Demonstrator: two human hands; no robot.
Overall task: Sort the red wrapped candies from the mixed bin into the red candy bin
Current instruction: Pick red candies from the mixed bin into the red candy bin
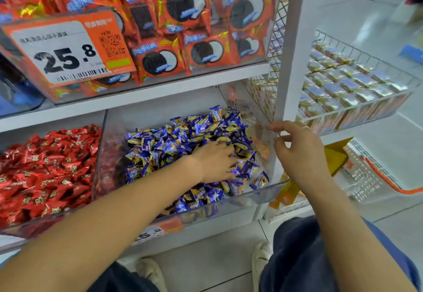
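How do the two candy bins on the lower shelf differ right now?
The red candy bin on the left holds only red wrapped candies; the mixed bin on the right shows mostly blue-and-yellow wrapped candies. The left hand is digging in the mixed bin; no hand is in the red candy bin. Both are clear bins, side by side.

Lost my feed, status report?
Left hand digging in mixed bin, fingers buried. Right hand at bin's right wall, empty. No red candy visible there; red bin untouched.
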